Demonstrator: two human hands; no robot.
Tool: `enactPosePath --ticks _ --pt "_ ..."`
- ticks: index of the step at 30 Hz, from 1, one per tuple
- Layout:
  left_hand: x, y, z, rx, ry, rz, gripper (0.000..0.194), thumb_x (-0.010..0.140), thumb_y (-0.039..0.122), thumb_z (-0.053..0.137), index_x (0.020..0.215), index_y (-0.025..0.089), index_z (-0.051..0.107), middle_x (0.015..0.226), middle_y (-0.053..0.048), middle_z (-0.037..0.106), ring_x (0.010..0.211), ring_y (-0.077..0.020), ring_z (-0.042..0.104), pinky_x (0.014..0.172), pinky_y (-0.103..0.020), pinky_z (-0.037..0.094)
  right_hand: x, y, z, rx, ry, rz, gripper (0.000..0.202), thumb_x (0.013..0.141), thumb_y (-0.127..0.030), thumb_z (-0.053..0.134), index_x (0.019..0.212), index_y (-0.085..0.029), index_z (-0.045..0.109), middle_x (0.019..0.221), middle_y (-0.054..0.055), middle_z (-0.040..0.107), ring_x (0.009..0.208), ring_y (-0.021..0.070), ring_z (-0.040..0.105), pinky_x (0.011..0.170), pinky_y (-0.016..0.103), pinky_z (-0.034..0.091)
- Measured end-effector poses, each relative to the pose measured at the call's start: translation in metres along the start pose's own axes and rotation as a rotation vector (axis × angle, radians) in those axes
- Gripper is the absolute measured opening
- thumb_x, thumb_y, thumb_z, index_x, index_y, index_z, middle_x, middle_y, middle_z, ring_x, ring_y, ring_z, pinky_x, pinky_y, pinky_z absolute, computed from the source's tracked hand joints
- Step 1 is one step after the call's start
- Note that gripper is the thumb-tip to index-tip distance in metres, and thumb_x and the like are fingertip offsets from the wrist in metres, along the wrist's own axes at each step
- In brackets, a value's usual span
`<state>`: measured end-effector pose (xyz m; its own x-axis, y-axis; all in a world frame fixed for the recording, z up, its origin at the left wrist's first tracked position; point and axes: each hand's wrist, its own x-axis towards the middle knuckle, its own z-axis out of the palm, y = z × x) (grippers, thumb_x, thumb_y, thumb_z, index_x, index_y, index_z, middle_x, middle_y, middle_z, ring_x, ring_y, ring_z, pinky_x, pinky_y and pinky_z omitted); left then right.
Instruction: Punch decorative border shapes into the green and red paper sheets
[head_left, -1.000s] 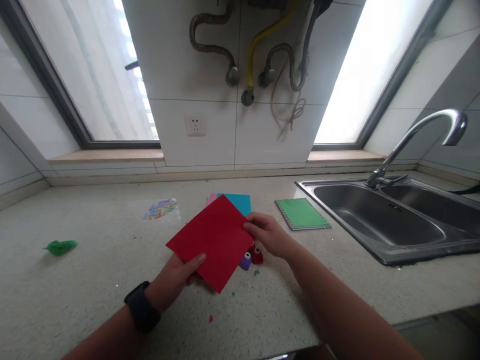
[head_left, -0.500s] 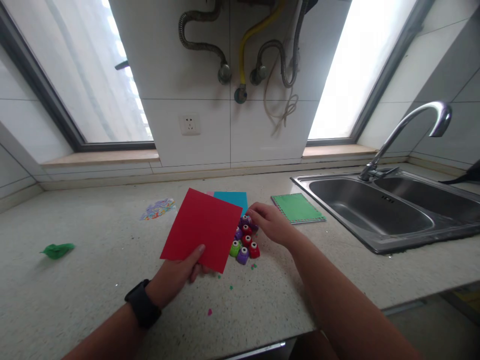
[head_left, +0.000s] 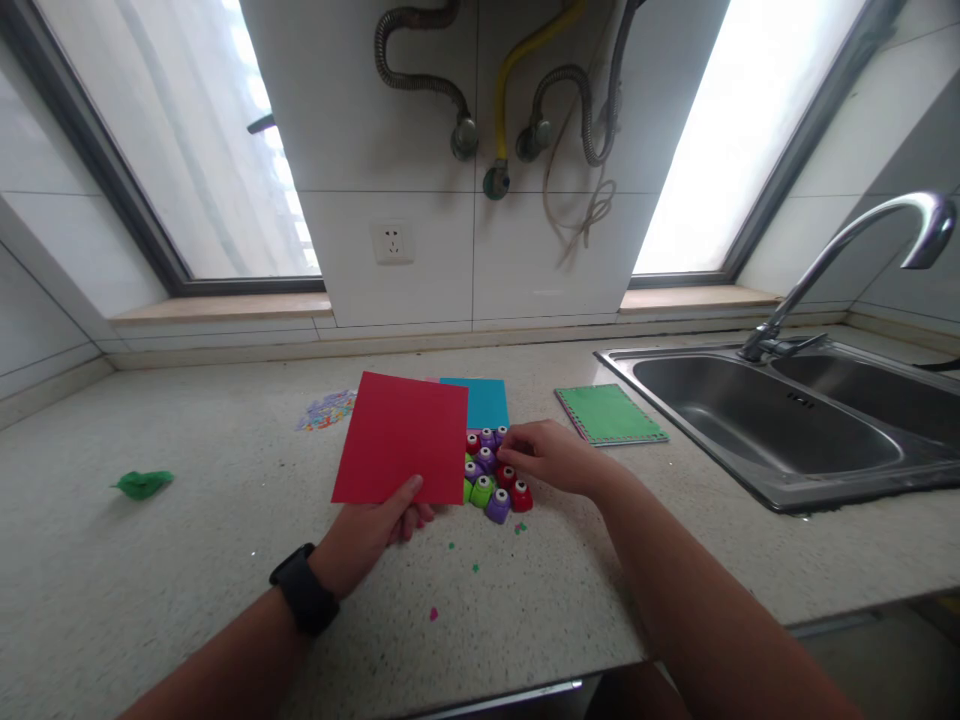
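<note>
Just left of the small punches, the left hand pinches the red sheet by its lower edge, thumb on top; held only there, the paper could sag or crease. The right hand sits at the punches' right side, fingers curled, and I cannot tell whether it grips one; because they stand so close together, a stray fingertip could topple neighbours.

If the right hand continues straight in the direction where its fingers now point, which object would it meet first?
Probably a purple punch, directly ahead of the right hand; depth is unclear, so the hand might pass above it.
</note>
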<state>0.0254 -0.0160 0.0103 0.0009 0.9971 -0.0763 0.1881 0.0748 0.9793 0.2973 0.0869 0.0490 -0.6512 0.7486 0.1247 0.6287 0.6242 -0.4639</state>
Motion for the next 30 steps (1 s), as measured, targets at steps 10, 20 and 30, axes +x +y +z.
enactPosePath --ticks 10,20,30 --pt "0.004 -0.009 -0.006 0.058 -0.014 0.037 0.053 0.092 0.062 0.054 0.079 0.015 0.075 0.063 -0.002 0.061 0.054 -0.0117 0.047 0.055 -0.026 0.039 -0.01 -0.001 -0.014 -0.105 -0.266 0.156 0.039 0.071 -0.06 0.08 0.077 -0.022 0.073 0.07 0.003 0.068 0.063 0.0168 0.056 0.054 0.029 0.031" --pt "0.009 -0.017 -0.008 -0.089 0.005 0.014 0.051 0.093 0.06 0.056 0.079 0.015 0.075 0.063 -0.002 0.061 0.054 -0.011 0.046 0.053 -0.025 0.035 -0.019 0.011 -0.03 -0.001 -0.355 0.11 0.029 0.086 -0.041 0.067 0.106 -0.023 0.076 0.101 0.008 0.074 0.084 0.0227 0.065 0.07 0.034 0.045" --pt "0.011 -0.022 -0.009 -0.159 0.017 0.034 0.046 0.093 0.056 0.059 0.079 0.014 0.074 0.062 -0.002 0.061 0.053 -0.0107 0.046 0.05 -0.024 0.034 -0.018 0.006 -0.026 0.02 -0.36 0.11 0.028 0.082 -0.044 0.074 0.098 -0.021 0.074 0.089 0.005 0.071 0.075 0.0201 0.062 0.064 0.032 0.043"
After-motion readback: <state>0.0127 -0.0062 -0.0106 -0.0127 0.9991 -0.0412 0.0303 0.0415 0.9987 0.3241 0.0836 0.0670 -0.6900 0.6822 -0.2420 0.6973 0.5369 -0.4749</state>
